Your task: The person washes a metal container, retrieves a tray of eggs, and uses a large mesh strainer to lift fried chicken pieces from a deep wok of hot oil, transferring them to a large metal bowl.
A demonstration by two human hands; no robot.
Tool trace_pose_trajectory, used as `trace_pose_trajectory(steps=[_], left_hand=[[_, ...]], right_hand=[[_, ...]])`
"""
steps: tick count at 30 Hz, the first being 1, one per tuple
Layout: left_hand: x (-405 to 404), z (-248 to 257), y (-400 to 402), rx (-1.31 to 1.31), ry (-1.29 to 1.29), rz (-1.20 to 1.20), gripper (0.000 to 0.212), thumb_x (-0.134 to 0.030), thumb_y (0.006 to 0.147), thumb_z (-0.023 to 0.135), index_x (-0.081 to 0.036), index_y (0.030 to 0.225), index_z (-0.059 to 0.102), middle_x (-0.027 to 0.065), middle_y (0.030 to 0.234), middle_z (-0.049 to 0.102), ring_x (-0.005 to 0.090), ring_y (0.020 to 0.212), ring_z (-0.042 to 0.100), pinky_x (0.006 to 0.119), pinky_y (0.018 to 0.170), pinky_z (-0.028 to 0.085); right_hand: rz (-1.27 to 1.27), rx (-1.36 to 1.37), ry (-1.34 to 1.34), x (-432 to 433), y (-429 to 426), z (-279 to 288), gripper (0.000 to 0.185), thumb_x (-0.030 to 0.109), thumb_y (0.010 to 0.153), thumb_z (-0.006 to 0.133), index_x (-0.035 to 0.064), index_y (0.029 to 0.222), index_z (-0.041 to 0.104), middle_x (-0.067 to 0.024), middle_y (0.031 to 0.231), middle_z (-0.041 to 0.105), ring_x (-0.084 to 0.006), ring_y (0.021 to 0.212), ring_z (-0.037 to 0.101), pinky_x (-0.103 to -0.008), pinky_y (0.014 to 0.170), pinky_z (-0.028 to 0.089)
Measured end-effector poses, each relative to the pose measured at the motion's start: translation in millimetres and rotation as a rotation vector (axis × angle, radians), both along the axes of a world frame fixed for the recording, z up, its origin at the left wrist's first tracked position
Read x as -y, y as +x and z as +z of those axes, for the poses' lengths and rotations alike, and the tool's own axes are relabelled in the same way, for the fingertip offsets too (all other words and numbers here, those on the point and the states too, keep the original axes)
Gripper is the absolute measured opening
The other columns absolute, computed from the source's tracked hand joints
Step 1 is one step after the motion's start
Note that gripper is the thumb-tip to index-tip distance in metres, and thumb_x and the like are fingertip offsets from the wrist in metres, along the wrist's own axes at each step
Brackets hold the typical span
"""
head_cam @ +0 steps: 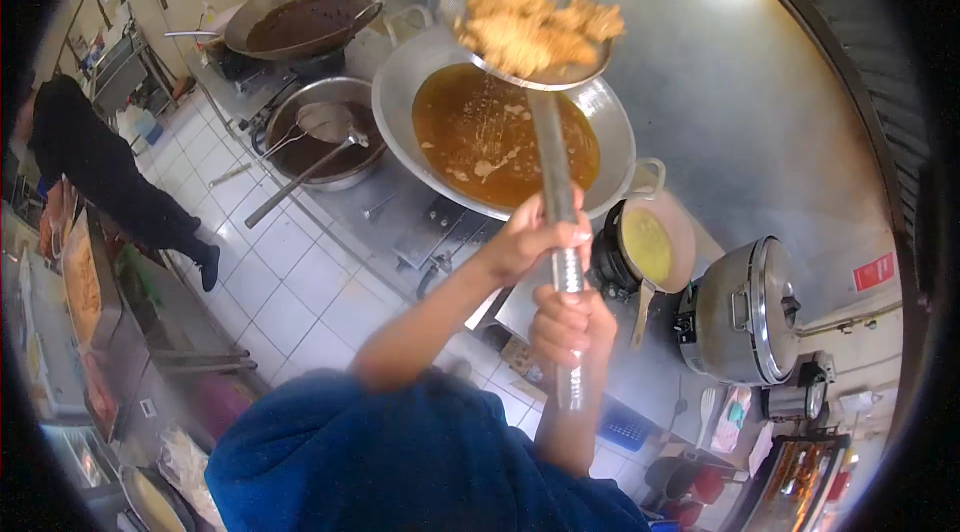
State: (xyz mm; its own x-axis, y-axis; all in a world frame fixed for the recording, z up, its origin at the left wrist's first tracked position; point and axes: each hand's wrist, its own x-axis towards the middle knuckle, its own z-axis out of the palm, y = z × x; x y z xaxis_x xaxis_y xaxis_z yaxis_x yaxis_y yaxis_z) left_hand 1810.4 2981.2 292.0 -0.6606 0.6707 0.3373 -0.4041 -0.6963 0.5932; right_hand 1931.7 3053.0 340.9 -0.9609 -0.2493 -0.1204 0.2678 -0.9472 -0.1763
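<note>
My left hand (536, 236) and, below it, my right hand (574, 326) are both closed around the long metal handle of a round skimmer (574, 78). Its basket holds golden fried food (532, 26), slightly blurred, raised above a large metal wok (394, 104). Brown oil (480, 142) with floating pale bits lies in the wok, and thin drips fall from the skimmer towards it. The skimmer's handle crosses in front of the wok's right part.
Left of the wok are a wok of dark liquid (307, 22) and a pot (337, 183) with two utensils across it. At right stand a frying pan (675, 254) of yellow liquid and a large lidded cooker (735, 314). Another person (105, 157) stands at far left.
</note>
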Motion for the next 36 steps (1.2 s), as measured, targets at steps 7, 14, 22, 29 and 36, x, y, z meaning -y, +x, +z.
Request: trace_pose_trajectory(steps=[7, 14, 22, 29, 36], left_hand=[[-1, -25, 21, 0.077, -0.073, -0.038, 0.032, -0.008, 0.082, 0.062, -0.007, 0.106, 0.04, 0.0061, 0.076, 0.055, 0.0185, 0.071, 0.059, 0.032, 0.064, 0.051], [-1, -16, 3, 0.114, 0.001, -0.086, 0.035, -0.008, 0.082, 0.062, -0.006, 0.107, 0.039, 0.0075, 0.076, 0.055, 0.0185, 0.071, 0.059, 0.033, 0.064, 0.051], [-4, -7, 1, -0.029, 0.027, -0.107, 0.038, -0.009, 0.082, 0.065, -0.006, 0.108, 0.038, 0.007, 0.079, 0.059, 0.0184, 0.073, 0.062, 0.032, 0.068, 0.051], [1, -71, 34, 0.216, -0.082, -0.056, 0.035, -0.01, 0.083, 0.063, -0.007, 0.109, 0.039, 0.0086, 0.079, 0.057, 0.0197, 0.072, 0.06, 0.033, 0.068, 0.052], [-2, -2, -7, -0.06, -0.081, -0.014, 0.038, -0.013, 0.081, 0.067, -0.006, 0.108, 0.04, 0.009, 0.078, 0.06, 0.0194, 0.069, 0.062, 0.032, 0.063, 0.053]], right_hand=[[0.118, 0.098, -0.026, -11, 13, -30, 0.025, 0.01, 0.087, 0.04, 0.0084, 0.063, 0.039, -0.0005, 0.052, 0.039, -0.0096, 0.039, 0.039, -0.0247, 0.033, 0.037], [-0.017, 0.102, 0.002, 4, -1, -5, 0.011, 0.007, 0.087, 0.04, 0.0026, 0.078, 0.043, -0.0005, 0.058, 0.04, -0.0078, 0.04, 0.04, -0.0238, 0.033, 0.038], [0.021, 0.034, -0.092, -10, 12, -27, 0.018, 0.012, 0.086, 0.042, 0.0061, 0.068, 0.04, 0.0007, 0.056, 0.043, -0.009, 0.04, 0.042, -0.0282, 0.036, 0.041], [0.07, 0.29, -0.179, 4, 19, -39, 0.019, 0.007, 0.086, 0.04, 0.0067, 0.067, 0.04, 0.0007, 0.054, 0.037, -0.007, 0.039, 0.037, -0.0219, 0.031, 0.035], [0.152, 0.076, -0.055, -17, -5, -22, 0.023, 0.013, 0.087, 0.042, 0.0101, 0.064, 0.039, 0.0003, 0.051, 0.038, -0.0095, 0.036, 0.035, -0.0258, 0.031, 0.036]])
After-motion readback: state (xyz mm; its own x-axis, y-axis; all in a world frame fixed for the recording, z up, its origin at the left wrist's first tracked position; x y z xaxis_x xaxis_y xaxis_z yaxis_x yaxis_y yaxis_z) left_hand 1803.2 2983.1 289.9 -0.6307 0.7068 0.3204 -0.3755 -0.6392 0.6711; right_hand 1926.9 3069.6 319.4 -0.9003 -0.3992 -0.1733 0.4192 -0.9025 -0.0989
